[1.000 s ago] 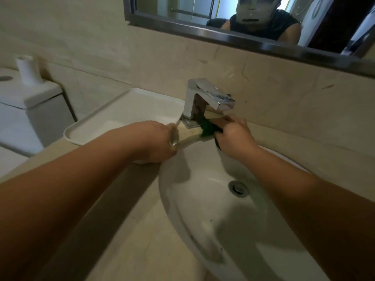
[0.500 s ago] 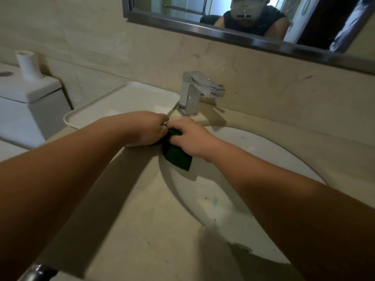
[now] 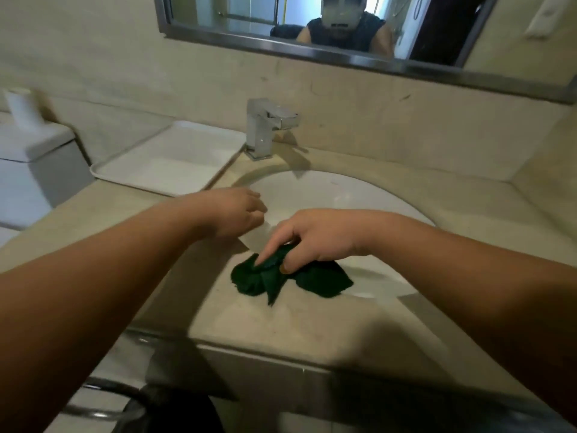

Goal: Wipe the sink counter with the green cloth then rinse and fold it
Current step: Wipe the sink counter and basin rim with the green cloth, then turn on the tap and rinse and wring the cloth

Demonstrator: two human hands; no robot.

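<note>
The dark green cloth [image 3: 315, 278] lies bunched on the beige counter [image 3: 274, 326] at the near rim of the white sink basin [image 3: 337, 192], partly hanging over the rim. My right hand [image 3: 315, 237] presses down on it, fingers pinching its folds. My left hand [image 3: 240, 210] hovers to the left over the basin's edge, fingers loosely curled and holding nothing. The chrome tap [image 3: 265, 126] stands behind the basin; no water is visible running.
A white tray [image 3: 168, 157] sits on the counter left of the tap. A toilet tank [image 3: 31, 157] with a paper roll [image 3: 20, 107] stands at far left. A mirror [image 3: 343, 29] hangs above. A metal rail [image 3: 103, 385] runs below the counter's front edge.
Both hands drew back from the tap toward the front of the counter. My left hand let go of the cloth; my right hand brought it down onto the counter at the basin's near rim.
</note>
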